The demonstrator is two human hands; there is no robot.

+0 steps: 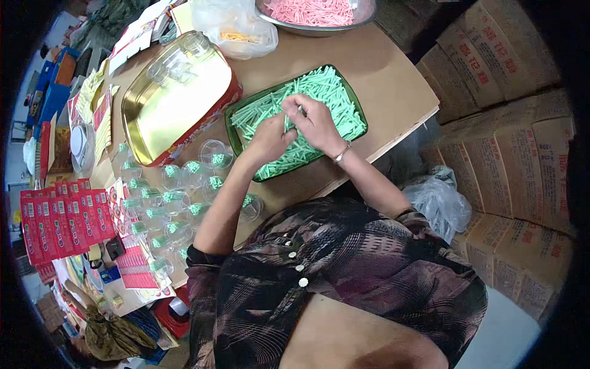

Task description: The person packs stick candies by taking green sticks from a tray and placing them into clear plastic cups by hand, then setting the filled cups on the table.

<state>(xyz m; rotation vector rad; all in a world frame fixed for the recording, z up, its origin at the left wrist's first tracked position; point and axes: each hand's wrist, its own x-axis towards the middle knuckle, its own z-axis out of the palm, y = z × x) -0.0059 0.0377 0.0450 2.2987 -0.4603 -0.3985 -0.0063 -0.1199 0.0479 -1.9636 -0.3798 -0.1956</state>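
Note:
Many thin green sticks (332, 92) fill a dark green tray (364, 120) in front of me. Over the tray's middle, my left hand (270, 138) has its fingers curled together, close beside my right hand. My right hand (312, 123) is bent over at the fingertips, with a bracelet on its wrist. What the fingers of either hand hold is too small or hidden to name. Left of the tray stand several clear cups (215, 157) with bundles of green sticks in them.
A gold-lined tin (166, 117) holds clear cups, left of the tray. Behind are a plastic bag (246, 37) with yellow sticks and a metal bowl (344, 27) of pink sticks. Red packets (67, 224) lie at the left. Cardboard boxes (498, 160) are stacked at the right.

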